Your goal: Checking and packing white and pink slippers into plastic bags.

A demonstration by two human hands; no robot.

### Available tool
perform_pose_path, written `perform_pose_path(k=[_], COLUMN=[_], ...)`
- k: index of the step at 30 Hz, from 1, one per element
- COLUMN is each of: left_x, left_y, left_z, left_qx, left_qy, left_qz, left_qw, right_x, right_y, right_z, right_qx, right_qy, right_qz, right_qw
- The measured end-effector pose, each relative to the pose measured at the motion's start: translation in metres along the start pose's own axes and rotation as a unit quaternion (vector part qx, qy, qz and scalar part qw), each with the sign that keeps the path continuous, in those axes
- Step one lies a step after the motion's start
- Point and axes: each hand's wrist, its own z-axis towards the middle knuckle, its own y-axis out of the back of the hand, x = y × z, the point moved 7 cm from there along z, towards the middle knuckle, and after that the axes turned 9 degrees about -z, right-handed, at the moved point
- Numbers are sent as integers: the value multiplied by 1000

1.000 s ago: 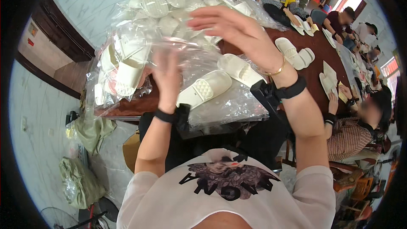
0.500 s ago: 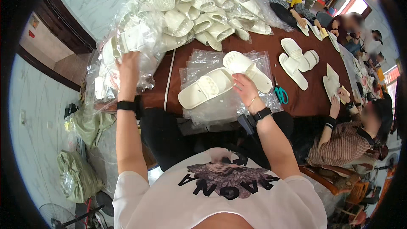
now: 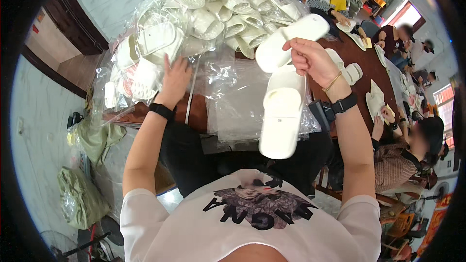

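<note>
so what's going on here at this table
A person's right hand holds two white slippers up over flat clear plastic. The left hand is open beside bagged slippers. More slippers lie piled behind, and a co-worker sits to the right.

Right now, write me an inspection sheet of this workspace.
Surface: brown table, partly covered by flat clear bags.
Things in hand: pair of white slippers, held up by the right hand.
Clutter: large slipper pile, partly plastic-covered; more white slippers to the right.
Grip: right hand closed on the pair; left hand spread at the pile's near left edge, contact unclear.
Cables: nothing clearly seen.
Surroundings: people seated at right; green sack at lower left.
</note>
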Motion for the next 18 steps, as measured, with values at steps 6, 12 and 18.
perform_pose_path(k=[6,12,18], left_x=[-25,-57,-127], left_y=[-8,-3,-13], left_z=[-7,13,0], left_qx=[238,116,118], left_qy=[42,208,224], left_qz=[-275,-627,-595], left_qw=[931,742,763], right_x=[-52,-144,-168], right_y=[13,32,53], right_z=[4,25,-46], right_qx=[8,-21,-377], right_qy=[-74,-97,-11], right_qz=[-10,-188,-278], right_qw=[997,977,883])
